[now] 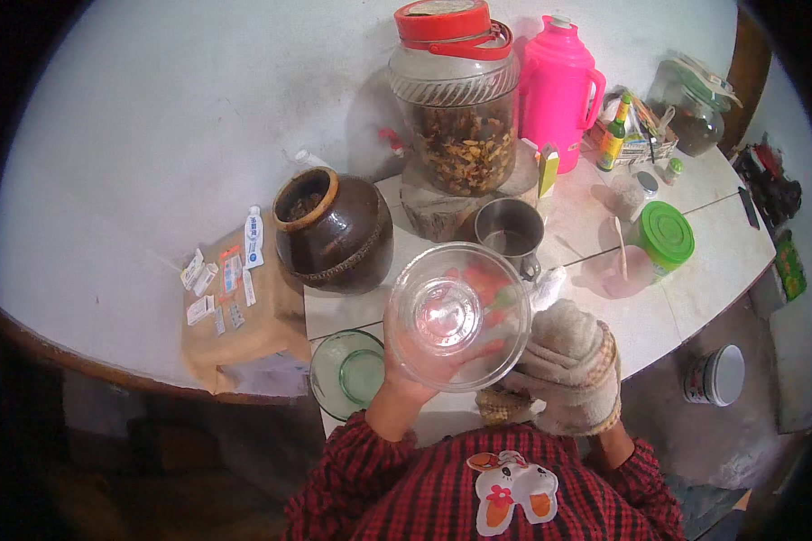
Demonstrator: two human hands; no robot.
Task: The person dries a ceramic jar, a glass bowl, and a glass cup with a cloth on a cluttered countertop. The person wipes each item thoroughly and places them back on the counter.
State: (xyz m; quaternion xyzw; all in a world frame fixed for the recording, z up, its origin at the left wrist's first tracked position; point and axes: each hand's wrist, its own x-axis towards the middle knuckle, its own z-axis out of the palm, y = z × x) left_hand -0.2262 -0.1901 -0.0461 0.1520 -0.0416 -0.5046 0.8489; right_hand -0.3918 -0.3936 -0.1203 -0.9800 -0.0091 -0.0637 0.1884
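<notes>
My left hand [406, 382] holds a clear bowl [507, 362] from below, and its fingers show through the transparent wall. A folded beige towel [568, 365] with a checked edge covers my right hand, so only the right wrist [614, 443] shows. The towel is close beside the bowl's right side. A green glass dish [331, 382] sits on the table to the left of my left wrist. Just beyond the bowl stands a metal mug [501, 226], and a white cloth or tissue [548, 289] shows between the mug and the towel.
A brown glazed jar [342, 233] is on the left. A large red-lidded glass jar [460, 122] and a pink thermos [558, 95] stand at the back. Rightward are a green-lidded container [666, 233], a pink cup [626, 270] and a green bottle [614, 135]. A bucket [717, 375] is on the floor.
</notes>
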